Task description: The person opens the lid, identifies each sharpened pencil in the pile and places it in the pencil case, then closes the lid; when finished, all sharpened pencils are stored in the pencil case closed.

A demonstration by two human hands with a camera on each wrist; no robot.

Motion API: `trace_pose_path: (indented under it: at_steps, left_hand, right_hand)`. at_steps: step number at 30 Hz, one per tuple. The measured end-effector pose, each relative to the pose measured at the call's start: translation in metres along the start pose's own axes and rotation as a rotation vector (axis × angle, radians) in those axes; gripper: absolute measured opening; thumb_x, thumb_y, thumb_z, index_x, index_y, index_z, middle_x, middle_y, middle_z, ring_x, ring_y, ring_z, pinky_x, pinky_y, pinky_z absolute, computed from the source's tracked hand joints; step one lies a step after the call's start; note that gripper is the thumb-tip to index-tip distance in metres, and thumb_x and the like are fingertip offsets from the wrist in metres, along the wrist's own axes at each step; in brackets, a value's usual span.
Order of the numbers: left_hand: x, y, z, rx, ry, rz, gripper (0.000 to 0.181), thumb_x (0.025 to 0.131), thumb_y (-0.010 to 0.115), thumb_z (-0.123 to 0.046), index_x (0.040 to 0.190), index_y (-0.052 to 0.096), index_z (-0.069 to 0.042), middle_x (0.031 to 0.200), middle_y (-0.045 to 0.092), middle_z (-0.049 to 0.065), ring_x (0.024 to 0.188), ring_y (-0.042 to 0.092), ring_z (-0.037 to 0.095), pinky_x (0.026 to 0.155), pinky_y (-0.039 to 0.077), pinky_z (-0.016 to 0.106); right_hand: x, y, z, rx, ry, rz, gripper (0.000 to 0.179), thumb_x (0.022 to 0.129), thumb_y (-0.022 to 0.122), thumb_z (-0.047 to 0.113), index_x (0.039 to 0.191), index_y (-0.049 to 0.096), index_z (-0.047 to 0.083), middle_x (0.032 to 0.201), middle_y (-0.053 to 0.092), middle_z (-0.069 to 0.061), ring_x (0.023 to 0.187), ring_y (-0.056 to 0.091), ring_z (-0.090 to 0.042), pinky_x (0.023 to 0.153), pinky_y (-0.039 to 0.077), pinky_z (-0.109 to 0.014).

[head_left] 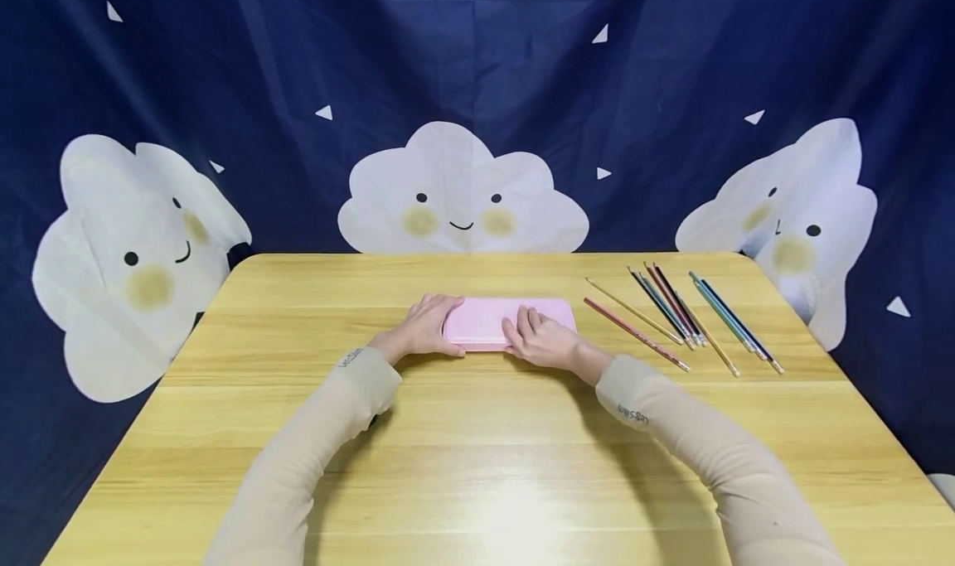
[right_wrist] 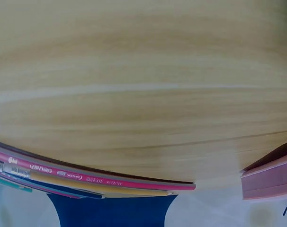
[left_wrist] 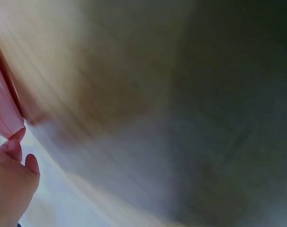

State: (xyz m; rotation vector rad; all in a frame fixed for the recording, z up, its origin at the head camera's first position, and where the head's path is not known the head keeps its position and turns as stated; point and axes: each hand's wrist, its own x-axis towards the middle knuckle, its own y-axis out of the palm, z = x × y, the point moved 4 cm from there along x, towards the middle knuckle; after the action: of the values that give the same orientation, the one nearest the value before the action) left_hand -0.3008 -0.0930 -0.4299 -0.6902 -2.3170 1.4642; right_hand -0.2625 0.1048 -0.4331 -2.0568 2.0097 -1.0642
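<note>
A closed pink pencil case (head_left: 488,317) lies flat near the middle of the wooden table, its long side towards me. At its left end my left hand (head_left: 427,327) grips it, thumb at the near corner and fingers at the far one. My right hand (head_left: 543,340) holds the case right of its middle, with bent fingers over the lid and the thumb at the near edge. In the left wrist view, part of the pink case (left_wrist: 5,111) shows at the left edge with fingertips at its corner. The right wrist view catches a pink end of the case (right_wrist: 271,182) but no hand.
To the right of the case lie several pencils (head_left: 666,305) in loose groups, eraser ends towards me. A red pencil (head_left: 634,332) is nearest the right hand. Behind the table (head_left: 477,450) hangs a dark blue cloth (head_left: 477,60) printed with white clouds.
</note>
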Motion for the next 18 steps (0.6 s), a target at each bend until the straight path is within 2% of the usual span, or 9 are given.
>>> trace_pose_path:
  at_steps: [2,5,9,11,13,15,18]
  left_hand:
    - [0.000,0.000,-0.001,0.005,0.004,-0.001,0.094,0.064,0.078,-0.041,0.139,0.034,-0.005,0.134,0.043,0.016,0.115,0.036,0.030,0.092,0.032,0.044]
    - [0.000,-0.001,0.001,0.006,0.000,-0.009,0.095,0.062,0.079,-0.040,0.139,0.034,-0.005,0.135,0.042,0.016,0.115,0.036,0.030,0.092,0.031,0.044]
    - [0.000,-0.002,0.003,0.000,-0.014,0.001,0.098,0.061,0.080,-0.041,0.140,0.033,-0.006,0.137,0.041,0.015,0.117,0.035,0.030,0.094,0.030,0.044]
    - [0.001,-0.001,0.004,-0.003,-0.013,0.010,0.099,0.062,0.080,-0.042,0.140,0.032,-0.007,0.137,0.040,0.014,0.117,0.035,0.030,0.094,0.030,0.044]
    - [0.001,-0.001,0.004,-0.017,-0.009,0.015,0.100,0.062,0.080,-0.042,0.141,0.030,-0.007,0.137,0.040,0.015,0.116,0.035,0.031,0.094,0.030,0.045]
    - [0.000,0.000,0.004,-0.044,-0.016,0.016,0.103,0.062,0.080,-0.041,0.143,0.025,-0.007,0.138,0.038,0.016,0.117,0.034,0.032,0.095,0.029,0.048]
    - [0.000,0.001,0.004,-0.101,-0.053,0.009,0.114,0.061,0.082,-0.039,0.146,0.012,-0.007,0.143,0.033,0.017,0.121,0.032,0.035,0.098,0.027,0.052]
  right_hand:
    - [0.000,-0.002,-0.001,0.006,0.005,-0.014,0.050,0.100,0.012,0.026,0.096,0.054,-0.001,0.078,0.062,-0.020,0.063,0.059,-0.027,0.051,0.051,-0.027]
    - [0.003,-0.004,-0.007,0.084,0.051,0.014,0.049,0.101,0.020,0.034,0.095,0.054,0.000,0.081,0.061,-0.016,0.064,0.058,-0.024,0.051,0.050,-0.026]
    - [-0.002,-0.006,-0.016,0.277,0.120,0.174,0.049,0.092,0.043,0.047,0.104,0.055,0.001,0.097,0.060,-0.013,0.080,0.060,-0.024,0.061,0.052,-0.029]
    - [-0.010,-0.009,-0.022,0.359,0.147,0.275,0.050,0.087,0.051,0.046,0.113,0.054,0.003,0.107,0.059,-0.013,0.092,0.059,-0.026,0.070,0.053,-0.033]
    - [-0.020,-0.013,-0.031,0.424,0.196,0.328,0.049,0.085,0.055,0.043,0.116,0.054,0.004,0.112,0.059,-0.013,0.098,0.058,-0.028,0.075,0.052,-0.038]
    - [-0.028,-0.017,-0.041,0.465,0.261,0.306,0.045,0.084,0.059,0.038,0.115,0.055,0.005,0.108,0.062,-0.012,0.096,0.059,-0.028,0.076,0.051,-0.040]
    - [-0.037,-0.023,-0.057,0.486,0.335,0.145,0.035,0.081,0.063,0.030,0.107,0.058,0.006,0.094,0.066,-0.008,0.085,0.062,-0.026,0.070,0.052,-0.038]
